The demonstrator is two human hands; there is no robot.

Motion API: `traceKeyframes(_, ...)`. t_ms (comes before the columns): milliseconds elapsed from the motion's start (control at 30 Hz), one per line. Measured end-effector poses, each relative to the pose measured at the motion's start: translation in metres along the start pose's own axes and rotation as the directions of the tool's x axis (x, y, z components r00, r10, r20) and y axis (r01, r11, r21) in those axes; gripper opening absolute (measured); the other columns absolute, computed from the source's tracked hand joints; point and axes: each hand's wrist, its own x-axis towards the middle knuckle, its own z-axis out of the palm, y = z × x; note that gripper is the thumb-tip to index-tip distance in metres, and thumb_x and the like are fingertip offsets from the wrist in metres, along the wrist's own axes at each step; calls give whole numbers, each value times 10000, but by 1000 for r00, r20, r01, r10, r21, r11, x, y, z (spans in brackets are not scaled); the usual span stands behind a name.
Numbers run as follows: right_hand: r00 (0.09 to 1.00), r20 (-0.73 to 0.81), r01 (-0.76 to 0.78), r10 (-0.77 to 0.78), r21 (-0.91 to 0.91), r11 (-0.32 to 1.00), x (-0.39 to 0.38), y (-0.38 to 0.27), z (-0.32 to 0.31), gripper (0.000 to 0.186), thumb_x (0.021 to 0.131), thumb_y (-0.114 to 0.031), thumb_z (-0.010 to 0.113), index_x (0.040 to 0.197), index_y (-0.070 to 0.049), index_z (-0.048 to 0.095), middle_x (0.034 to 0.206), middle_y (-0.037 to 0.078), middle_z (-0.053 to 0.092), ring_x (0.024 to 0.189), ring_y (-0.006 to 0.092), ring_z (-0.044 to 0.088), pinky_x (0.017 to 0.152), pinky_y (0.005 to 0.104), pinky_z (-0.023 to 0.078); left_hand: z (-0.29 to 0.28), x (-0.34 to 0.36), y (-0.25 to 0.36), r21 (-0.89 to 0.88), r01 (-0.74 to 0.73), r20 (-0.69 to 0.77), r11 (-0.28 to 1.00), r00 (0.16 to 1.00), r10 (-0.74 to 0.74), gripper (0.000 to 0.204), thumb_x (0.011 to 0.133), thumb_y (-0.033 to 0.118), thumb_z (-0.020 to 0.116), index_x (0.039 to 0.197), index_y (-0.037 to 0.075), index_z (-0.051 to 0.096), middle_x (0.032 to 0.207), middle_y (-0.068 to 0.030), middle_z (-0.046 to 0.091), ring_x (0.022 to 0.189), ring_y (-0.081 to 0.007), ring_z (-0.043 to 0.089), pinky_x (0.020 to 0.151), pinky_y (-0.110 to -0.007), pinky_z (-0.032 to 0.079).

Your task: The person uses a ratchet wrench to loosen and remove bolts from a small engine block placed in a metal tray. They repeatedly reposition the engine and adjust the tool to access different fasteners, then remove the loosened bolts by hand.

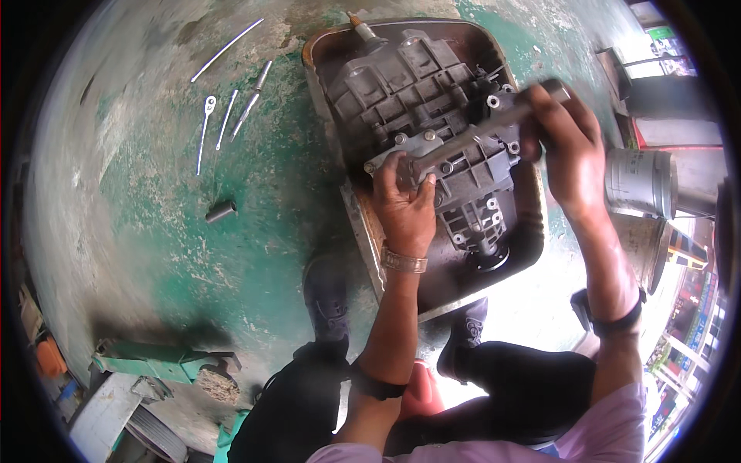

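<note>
A metal gearbox housing [399, 83] lies in a dark rectangular metal tray [494, 46]. My right hand [566, 150] is closed around the upper right end of a long, motion-blurred metal bar [490, 126] that slants across the housing. My left hand [405, 202] has its fingers curled at the bar's lower left end, over a bolted plate [421, 142] on the housing; exactly what those fingertips grip is blurred and partly hidden.
On the worn green floor [154, 231] left of the tray lie a ratchet [207, 116], several slim metal tools [248, 101] and a dark socket [221, 211]. A green jack [154, 359] is at lower left. Metal buckets [639, 181] stand right of the tray. My feet are at the tray's near edge.
</note>
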Motion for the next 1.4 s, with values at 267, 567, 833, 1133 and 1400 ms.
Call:
traceKeyframes(267,939,231,-327,255,361,874,-89,85,-49,141,977,-121,533,1048,0,542,756,90,626,638,137,590,616,254,491,-34,28,-8,-177,53,252,983,968,-7,661,730,-178,640,1307,96,465,1058,-16,522,932,-99,525,810,-245,496)
traceKeyframes(567,722,588,-584,364,236,776,-135,120,-32,205,988,-87,540,1176,-45,471,911,51,616,865,108,593,747,275,481,-56,40,27,6,32,454,999,890,-31,685,717,-230,543,1326,72,463,1165,-19,520,1024,-116,522,897,-260,452)
traceKeyframes(833,745,602,-527,287,268,807,-134,134,-5,188,981,-78,546,1133,-11,458,897,64,627,867,133,585,761,318,489,-58,61,50,133,-78,523,988,852,-3,646,730,-186,584,1330,29,476,1292,-59,498,1133,-137,509,962,-273,435)
traceKeyframes(1133,662,726,-460,186,197,866,-140,143,46,274,907,-116,576,1087,70,488,805,251,635,800,355,663,723,443,514,-44,71,53,402,-227,514,887,858,-13,358,906,35,580,1260,3,540,1259,-105,545,1164,-206,511,1016,-337,395)
traceKeyframes(1400,724,681,-268,108,134,954,-137,172,124,277,863,-118,527,1048,86,505,898,313,644,915,450,642,810,479,513,-27,79,64,660,-499,628,561,777,-47,310,918,45,545,1225,8,562,1225,-122,565,1125,-258,536,988,-352,413)
